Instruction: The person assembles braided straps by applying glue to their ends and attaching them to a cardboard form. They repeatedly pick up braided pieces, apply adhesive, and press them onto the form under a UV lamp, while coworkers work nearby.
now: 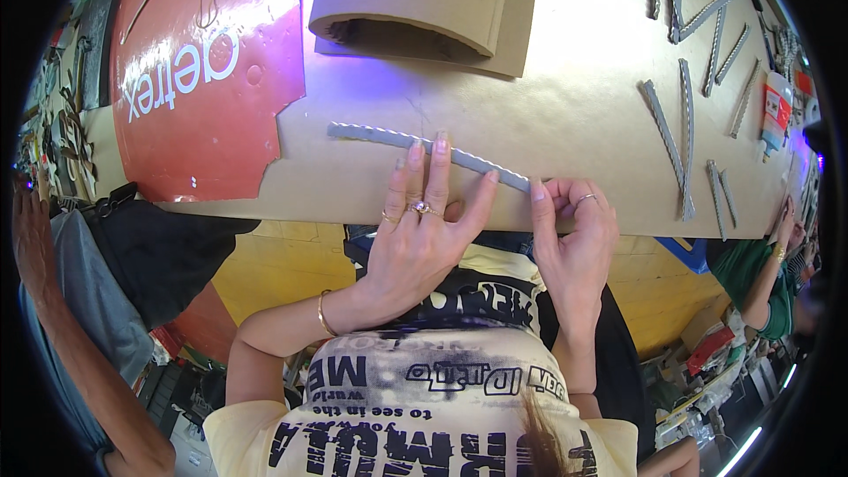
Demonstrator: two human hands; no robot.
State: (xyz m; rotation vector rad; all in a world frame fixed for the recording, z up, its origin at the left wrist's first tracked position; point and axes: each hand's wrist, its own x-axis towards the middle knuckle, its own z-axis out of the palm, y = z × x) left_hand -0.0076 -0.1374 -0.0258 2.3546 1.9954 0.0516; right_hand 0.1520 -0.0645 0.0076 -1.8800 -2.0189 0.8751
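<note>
My left hand fingers spread flat, pressing grey corrugated strip onto cardboard sheet near front edge; right hand pinches strip's end. Step: pressing strip down. Next needs even pressure along its length.

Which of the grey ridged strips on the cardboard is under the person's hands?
The long grey strip near the table's front edge: left hand presses it, right hand touches its end. The other strips lie untouched at the right.

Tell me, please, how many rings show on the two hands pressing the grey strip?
3: two on the left hand, a gold band and a stone-set ring; one plain band on the right hand. Curled fingers may hide more.
</note>
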